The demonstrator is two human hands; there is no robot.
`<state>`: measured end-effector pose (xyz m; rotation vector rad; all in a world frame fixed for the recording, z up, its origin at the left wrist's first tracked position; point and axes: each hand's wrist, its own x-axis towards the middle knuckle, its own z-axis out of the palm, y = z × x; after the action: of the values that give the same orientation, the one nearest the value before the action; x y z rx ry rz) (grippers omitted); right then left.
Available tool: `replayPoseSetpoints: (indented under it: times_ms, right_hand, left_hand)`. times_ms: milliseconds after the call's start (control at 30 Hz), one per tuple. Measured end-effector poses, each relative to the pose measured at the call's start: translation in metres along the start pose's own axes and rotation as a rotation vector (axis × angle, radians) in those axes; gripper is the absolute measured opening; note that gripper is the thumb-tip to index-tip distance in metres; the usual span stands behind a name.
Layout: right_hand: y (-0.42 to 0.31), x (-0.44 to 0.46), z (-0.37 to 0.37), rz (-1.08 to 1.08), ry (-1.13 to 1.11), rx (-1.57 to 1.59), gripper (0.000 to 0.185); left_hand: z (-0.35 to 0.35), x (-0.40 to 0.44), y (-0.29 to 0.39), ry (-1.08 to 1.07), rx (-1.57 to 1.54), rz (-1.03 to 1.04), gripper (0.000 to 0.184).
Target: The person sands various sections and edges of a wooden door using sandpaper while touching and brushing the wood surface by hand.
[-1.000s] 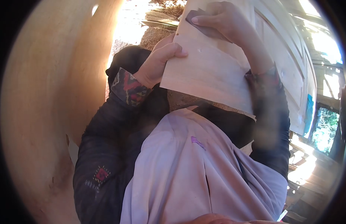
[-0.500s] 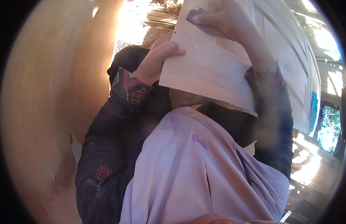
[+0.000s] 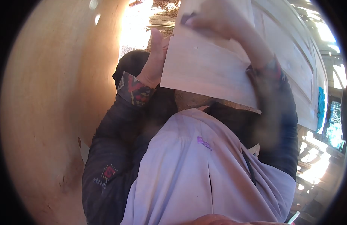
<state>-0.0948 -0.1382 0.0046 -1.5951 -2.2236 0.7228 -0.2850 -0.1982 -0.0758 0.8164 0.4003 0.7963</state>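
A pale, flat wooden board point(image 3: 207, 71) lies across my lap, its near edge tilted in the view. My right hand point(image 3: 222, 20), blurred by motion, presses a dark piece of sandpaper point(image 3: 187, 18) onto the board's upper part. Much of the sandpaper is covered by the fingers. At the board's left edge is my left hand point(image 3: 155, 62), with its thumb raised off the surface and standing apart. The other fingers of that hand are partly hidden beside or behind the edge.
A large, smooth wooden panel point(image 3: 57, 97) rises close on my left. To the right stands a panelled wooden door point(image 3: 289, 63), with a teal cloth point(image 3: 321, 105) at its far edge. Light cloth point(image 3: 188, 161) drapes over my front.
My left thumb has lifted off the board's face, where it was pressing before. My right hand has shifted slightly left with the sandpaper.
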Motion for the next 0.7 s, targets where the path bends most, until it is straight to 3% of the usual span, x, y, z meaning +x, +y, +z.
replayPoseSetpoints:
  times_ms: [67,100,200,233,333,367,467,500,600,633,700]
  right_hand:
    - [0.002,0.008,-0.001,0.079,0.122,0.201,0.047]
    - [0.001,0.006,-0.003,-0.002,-0.031,-0.147,0.046]
    - [-0.029,-0.024,0.008,-0.223,0.048,-0.150,0.042]
    - [-0.024,-0.015,-0.001,-0.018,-0.107,-0.100,0.042]
    - [0.005,0.005,-0.003,0.104,0.074,0.248,0.047]
    - [-0.001,0.006,-0.004,0.035,0.087,-0.134,0.046]
    - [-0.027,-0.028,0.011,-0.153,0.091,-0.233,0.040]
    - [-0.024,-0.021,0.002,-0.053,-0.046,-0.212,0.038]
    - [0.025,0.012,-0.004,0.215,0.038,0.185,0.042]
    - [0.008,0.003,-0.001,0.203,0.065,0.302,0.043]
    - [-0.018,-0.017,0.011,-0.200,0.158,-0.071,0.041]
  left_hand:
    - [-0.002,-0.001,-0.002,-0.022,-0.008,-0.004,0.105]
    - [0.001,0.001,-0.002,-0.020,-0.042,0.005,0.107]
    - [-0.002,0.004,0.001,-0.032,-0.046,0.011,0.109]
    - [-0.003,0.003,0.001,-0.040,-0.033,-0.002,0.110]
    - [-0.005,-0.001,0.003,-0.042,0.018,-0.043,0.109]
    - [-0.002,-0.001,0.003,-0.026,-0.010,-0.031,0.109]
    - [-0.003,0.003,0.002,-0.018,-0.064,-0.002,0.108]
    - [-0.014,0.004,-0.003,-0.045,-0.065,-0.010,0.107]
    - [-0.010,0.000,0.001,-0.031,-0.014,-0.037,0.105]
    - [-0.005,-0.002,0.002,-0.011,0.011,-0.044,0.105]
    - [0.001,0.000,0.000,0.040,-0.010,-0.006,0.104]
